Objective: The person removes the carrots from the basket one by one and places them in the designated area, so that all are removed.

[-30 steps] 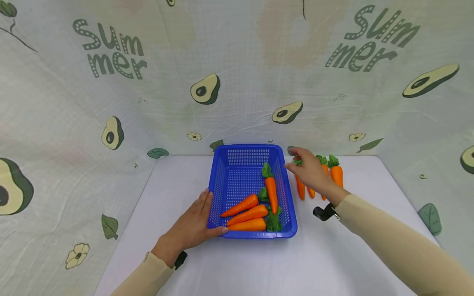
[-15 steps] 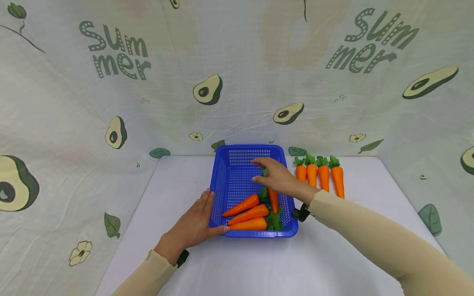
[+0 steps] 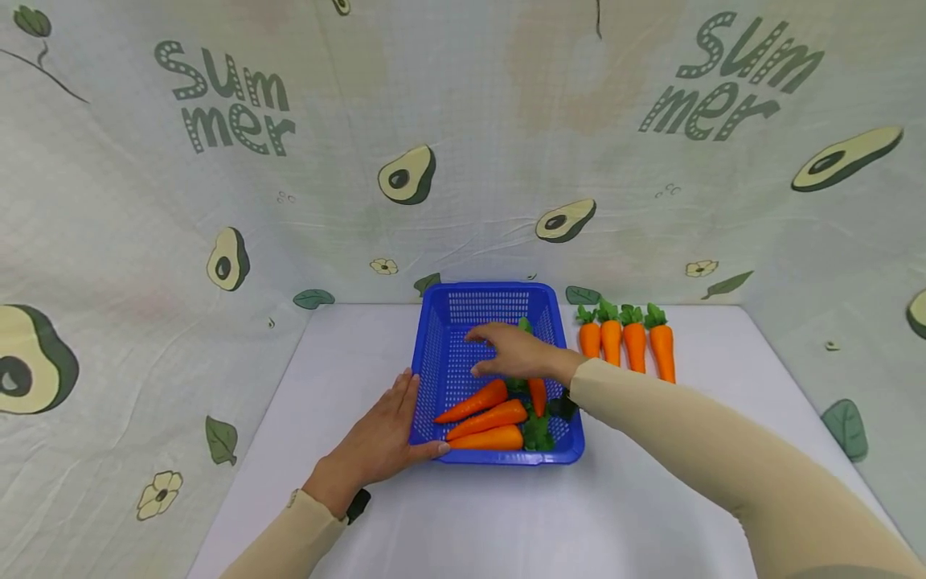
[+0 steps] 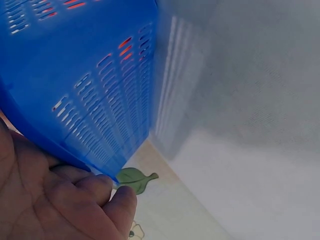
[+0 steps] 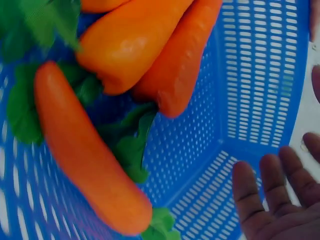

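Right hand (image 3: pixel 510 354) has moved farther left over basket (image 3: pixel 499 458), fingers spread, gripping nothing. Inside: 4 carrots (image 3: pixel 488 439), 3 crosswise near front, 1 along right wall. Left hand (image 3: pixel 379 430), fingers straight along left side, thumb on front rim, likely steadies it. Right, on bench (image 3: pixel 448 523): 4 more carrots (image 3: pixel 635 347), apparently rowed for easy reach.

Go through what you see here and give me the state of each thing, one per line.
Blue basket: upright, open-topped, partly filled.
Left hand: against the basket's left side, thumb on its near rim.
Right hand: over the basket, fingers apart, gripping nothing.
Three basket carrots: lying side by side across the near end.
Fourth basket carrot: lying lengthwise, partly hidden by the right hand.
Four carrots outside: lying in a row, lower ends hidden.
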### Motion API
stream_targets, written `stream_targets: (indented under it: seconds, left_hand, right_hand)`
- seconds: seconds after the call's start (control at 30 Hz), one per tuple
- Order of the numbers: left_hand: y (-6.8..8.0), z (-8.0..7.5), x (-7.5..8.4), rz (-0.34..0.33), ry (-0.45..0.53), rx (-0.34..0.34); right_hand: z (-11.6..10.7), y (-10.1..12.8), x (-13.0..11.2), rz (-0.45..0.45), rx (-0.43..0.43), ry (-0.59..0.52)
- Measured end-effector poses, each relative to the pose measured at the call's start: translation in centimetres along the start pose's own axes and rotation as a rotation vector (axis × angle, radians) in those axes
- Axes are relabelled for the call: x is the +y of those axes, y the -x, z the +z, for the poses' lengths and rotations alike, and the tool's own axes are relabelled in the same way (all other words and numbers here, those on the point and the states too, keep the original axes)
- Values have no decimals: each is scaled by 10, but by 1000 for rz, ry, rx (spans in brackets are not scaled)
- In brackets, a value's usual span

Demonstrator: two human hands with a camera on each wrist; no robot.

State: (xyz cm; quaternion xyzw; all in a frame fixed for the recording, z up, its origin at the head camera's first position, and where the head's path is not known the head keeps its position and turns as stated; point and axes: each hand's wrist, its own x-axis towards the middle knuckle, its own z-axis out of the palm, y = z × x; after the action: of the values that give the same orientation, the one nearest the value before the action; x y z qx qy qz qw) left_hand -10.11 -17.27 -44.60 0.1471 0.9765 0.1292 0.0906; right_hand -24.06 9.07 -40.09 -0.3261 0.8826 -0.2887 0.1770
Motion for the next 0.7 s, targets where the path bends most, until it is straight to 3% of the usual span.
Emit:
stream_targets:
  seconds: [0.23,0.5,0.6,0.7]
  left_hand:
    - [-1,0,1,-15,5,-10]
    - [-1,2,-1,-16,4,-7]
    - [-1,2,-2,-13,8,-6]
    - [-1,2,-2,-9,14,-6]
  right_hand:
    - [-7,3,9,173,135,-148]
    - [-9,14,20,293,207,-393]
    - [-6,19,17,317,204,-457]
    - [2,23,11,302,147,-510]
